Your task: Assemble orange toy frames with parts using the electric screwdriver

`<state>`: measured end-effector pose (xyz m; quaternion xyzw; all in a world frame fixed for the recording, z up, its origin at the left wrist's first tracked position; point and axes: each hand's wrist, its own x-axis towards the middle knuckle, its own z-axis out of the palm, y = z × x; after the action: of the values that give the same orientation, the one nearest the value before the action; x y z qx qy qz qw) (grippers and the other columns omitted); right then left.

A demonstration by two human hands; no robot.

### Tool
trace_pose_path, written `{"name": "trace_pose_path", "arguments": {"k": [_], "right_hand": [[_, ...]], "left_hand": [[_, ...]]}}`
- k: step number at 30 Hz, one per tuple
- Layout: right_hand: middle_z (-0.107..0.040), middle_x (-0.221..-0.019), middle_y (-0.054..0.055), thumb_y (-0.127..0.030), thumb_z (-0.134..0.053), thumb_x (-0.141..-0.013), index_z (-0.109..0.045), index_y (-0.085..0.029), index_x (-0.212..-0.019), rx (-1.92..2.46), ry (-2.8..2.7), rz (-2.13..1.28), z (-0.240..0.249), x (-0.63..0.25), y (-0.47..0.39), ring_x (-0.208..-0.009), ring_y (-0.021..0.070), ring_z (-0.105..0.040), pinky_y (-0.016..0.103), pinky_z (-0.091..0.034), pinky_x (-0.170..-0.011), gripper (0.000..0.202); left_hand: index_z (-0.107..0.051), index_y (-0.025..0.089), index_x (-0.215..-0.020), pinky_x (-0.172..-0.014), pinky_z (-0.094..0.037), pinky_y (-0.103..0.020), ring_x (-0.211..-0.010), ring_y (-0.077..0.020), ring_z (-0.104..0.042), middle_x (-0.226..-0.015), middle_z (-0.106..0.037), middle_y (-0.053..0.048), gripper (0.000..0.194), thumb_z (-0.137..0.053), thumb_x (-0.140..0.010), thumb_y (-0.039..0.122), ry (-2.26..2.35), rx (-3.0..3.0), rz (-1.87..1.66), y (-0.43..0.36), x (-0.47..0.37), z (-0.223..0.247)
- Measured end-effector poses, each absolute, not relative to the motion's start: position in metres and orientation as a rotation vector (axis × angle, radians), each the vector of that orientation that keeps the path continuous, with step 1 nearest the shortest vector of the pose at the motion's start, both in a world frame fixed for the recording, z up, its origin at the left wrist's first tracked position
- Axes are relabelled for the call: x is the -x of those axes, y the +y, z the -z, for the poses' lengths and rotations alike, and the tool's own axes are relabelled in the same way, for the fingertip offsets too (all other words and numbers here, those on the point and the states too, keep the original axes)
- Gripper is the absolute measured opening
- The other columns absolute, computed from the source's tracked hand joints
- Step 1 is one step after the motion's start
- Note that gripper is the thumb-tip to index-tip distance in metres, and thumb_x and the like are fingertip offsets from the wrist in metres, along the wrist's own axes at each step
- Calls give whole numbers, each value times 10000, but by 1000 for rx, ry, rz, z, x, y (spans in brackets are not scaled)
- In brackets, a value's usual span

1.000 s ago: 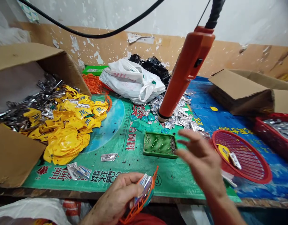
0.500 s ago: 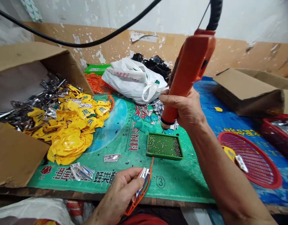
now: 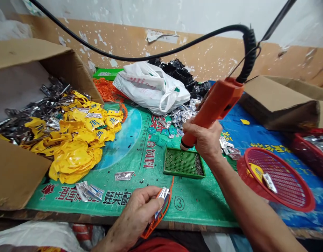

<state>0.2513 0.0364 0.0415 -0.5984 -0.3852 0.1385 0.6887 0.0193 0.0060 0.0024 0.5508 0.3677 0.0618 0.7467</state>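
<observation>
My right hand (image 3: 208, 138) is wrapped round an orange-red electric screwdriver (image 3: 216, 99) on a black coiled cord. The tool leans, its lower end just above the far edge of a green screw tray (image 3: 183, 175) with small screws in its holes and heaped at its right end. Low in front, my left hand (image 3: 139, 211) pinches a thin orange plastic part (image 3: 151, 228) together with a shiny silver metal plate (image 3: 164, 194) lying against it. Fingers hide some of both pieces. Another silver plate (image 3: 124, 175) lies flat on the green sheet beyond this hand.
At left, a cardboard box (image 3: 19, 175) spills dark metal parts and yellow plastic parts (image 3: 74, 157). A white plastic bag (image 3: 151, 87) sits at the back before black parts (image 3: 177, 71). A red basket (image 3: 242, 171) stands right, near another carton (image 3: 276, 101). The black cord (image 3: 140, 56) hangs overhead.
My right hand has brought the electric screwdriver down toward the screw tray and tilted it more. My left hand keeps its hold, nearly still. The view has shifted slightly.
</observation>
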Motion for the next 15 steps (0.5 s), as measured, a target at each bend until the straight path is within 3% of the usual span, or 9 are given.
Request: {"name": "trace_pose_path", "arguments": {"k": [15], "right_hand": [[-577,-581,-35,-244,-755,-555,-599,-189,-616,1430,-780,-270,-31,-249,37,-505,128,-521,306,-443,-499,177]], "left_hand": [[-638,123,-823,-472,-234,-206,-528,-85,-315,-606,-423,32,285,-517,-807,380,840,-1242,-102,9,-23,-1]]}}
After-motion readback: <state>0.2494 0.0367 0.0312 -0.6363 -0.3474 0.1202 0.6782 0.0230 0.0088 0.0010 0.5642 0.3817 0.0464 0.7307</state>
